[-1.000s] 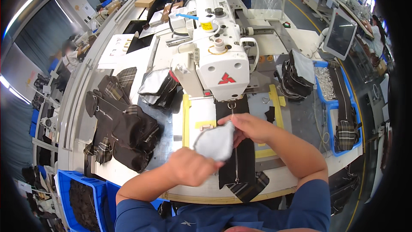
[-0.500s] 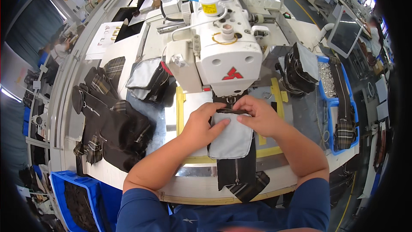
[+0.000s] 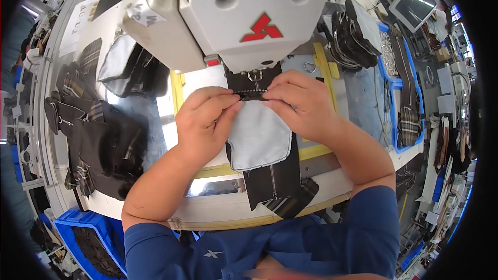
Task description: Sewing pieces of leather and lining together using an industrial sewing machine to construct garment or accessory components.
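Note:
In front of the white sewing machine head [image 3: 257,8] lies a dark fabric piece [image 3: 259,184] with a pale grey pocket lining [image 3: 262,135] on top. A metal zipper [image 3: 250,92] crosses it just above the lining, and a metal D-ring [image 3: 254,75] sits beyond. My left hand [image 3: 205,119] pinches the fabric edge at the zipper's left end. At its right end, my right hand [image 3: 303,103] pinches the same edge between thumb and fingers. The edge is stretched between both hands. A second zipper and a plaid end hang toward the table's front edge.
Dark and plaid fabric pieces [image 3: 104,145] are heaped at left, near a lined stack [image 3: 124,67]. Another stack [image 3: 355,33] stands at right beside blue trays [image 3: 421,106] with metal rings. A blue crate [image 3: 70,223] is at lower left. Yellow tape [image 3: 176,91] borders the work plate.
My view has moved closer to the machine head. Both hands have shifted to the edge's two ends, and the zipper teeth between them show more plainly.

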{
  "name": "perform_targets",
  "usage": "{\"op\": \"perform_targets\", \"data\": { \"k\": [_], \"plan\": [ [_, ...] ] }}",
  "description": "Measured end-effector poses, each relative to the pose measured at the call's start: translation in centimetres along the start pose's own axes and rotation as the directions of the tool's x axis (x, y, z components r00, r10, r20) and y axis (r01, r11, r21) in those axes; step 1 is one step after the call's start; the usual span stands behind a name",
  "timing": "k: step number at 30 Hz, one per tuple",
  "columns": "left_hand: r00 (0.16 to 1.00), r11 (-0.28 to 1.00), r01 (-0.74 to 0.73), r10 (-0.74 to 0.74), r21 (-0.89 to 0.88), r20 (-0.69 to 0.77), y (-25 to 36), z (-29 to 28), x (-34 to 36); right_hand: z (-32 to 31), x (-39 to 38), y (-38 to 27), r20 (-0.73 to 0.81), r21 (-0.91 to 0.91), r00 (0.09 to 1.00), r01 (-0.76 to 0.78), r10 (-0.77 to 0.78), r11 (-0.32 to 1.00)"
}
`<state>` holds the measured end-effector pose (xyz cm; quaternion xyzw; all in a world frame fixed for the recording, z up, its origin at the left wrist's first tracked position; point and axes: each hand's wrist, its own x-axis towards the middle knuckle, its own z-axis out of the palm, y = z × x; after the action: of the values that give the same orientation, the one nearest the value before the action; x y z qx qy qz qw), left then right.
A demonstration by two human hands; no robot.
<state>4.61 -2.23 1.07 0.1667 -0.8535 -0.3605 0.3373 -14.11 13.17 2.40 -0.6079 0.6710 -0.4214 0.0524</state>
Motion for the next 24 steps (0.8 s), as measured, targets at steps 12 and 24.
{"op": "perform_targets", "data": {
  "k": [12, 24],
  "plan": [
    [0.971, 0.973, -0.232, 0.233, -0.016, 0.056, -0.08, 0.17, -0.02, -0.20, -0.14, -0.53, -0.005, 0.023, 0.994, 0.113, -0.112, 0.993],
    [0.980, 0.988, -0.116, 0.131, -0.105, 0.150, -0.16, 0.16, 0.12, 0.17, -0.02, -0.36, 0.025, 0.108, 0.996, 0.085, -0.088, 0.991]
  ]
}}
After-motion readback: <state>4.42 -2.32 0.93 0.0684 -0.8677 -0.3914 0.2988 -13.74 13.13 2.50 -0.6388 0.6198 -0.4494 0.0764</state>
